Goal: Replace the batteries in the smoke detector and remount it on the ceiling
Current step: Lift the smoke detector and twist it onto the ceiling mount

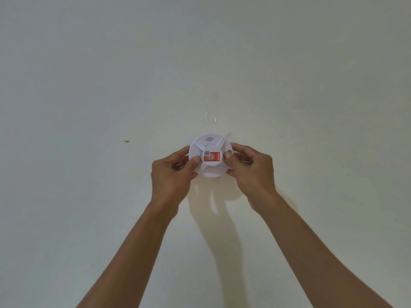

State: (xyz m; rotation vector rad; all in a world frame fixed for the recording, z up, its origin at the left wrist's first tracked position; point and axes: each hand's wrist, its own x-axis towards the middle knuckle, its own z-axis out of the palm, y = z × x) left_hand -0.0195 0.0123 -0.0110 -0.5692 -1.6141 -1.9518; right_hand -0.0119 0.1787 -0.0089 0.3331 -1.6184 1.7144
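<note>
A round white smoke detector (pixel 210 143) with a red label at its centre sits against the pale ceiling (pixel 200 52), in the middle of the head view. My left hand (pixel 172 172) grips its left rim, thumb lying on the face beside the label. My right hand (pixel 249 168) grips the right rim, thumb pressed near the label's right edge. Both arms reach up from the bottom of the frame. The detector's back and any mounting base are hidden behind it.
The ceiling is plain off-white all around. A small brownish spot (pixel 126 141) marks it to the left of the detector. Faint scuffs (pixel 210 115) show just beyond the detector. The arms cast shadows (pixel 222 218) on the ceiling below the hands.
</note>
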